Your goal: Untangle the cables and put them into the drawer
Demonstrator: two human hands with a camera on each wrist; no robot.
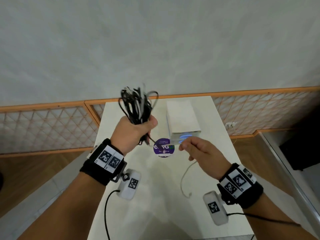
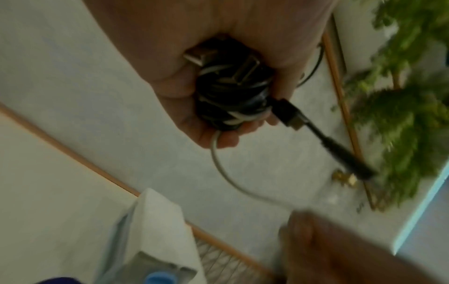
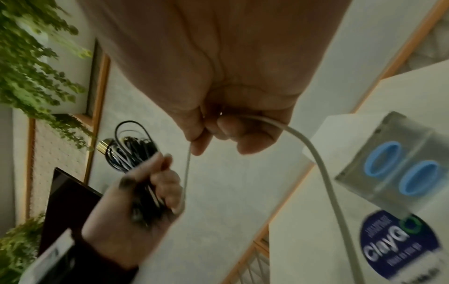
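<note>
My left hand (image 1: 136, 129) is raised above the white table (image 1: 155, 196) and grips a tangled bundle of black cables (image 1: 136, 106), whose loops stick up out of the fist. The bundle (image 2: 230, 92) fills the palm in the left wrist view, with plugs poking out. My right hand (image 1: 199, 149) pinches a thin white cable (image 3: 313, 148) that runs from the bundle; its free end (image 1: 185, 181) hangs down to the table. A small white drawer unit (image 1: 181, 116) with blue ring handles (image 3: 398, 169) stands just behind the hands; its drawers look closed.
A round purple sticker (image 1: 163, 147) lies on the table in front of the drawer unit. A lattice fence with orange framing (image 1: 52, 122) runs behind the table. Green plants (image 2: 401, 115) grow off to one side.
</note>
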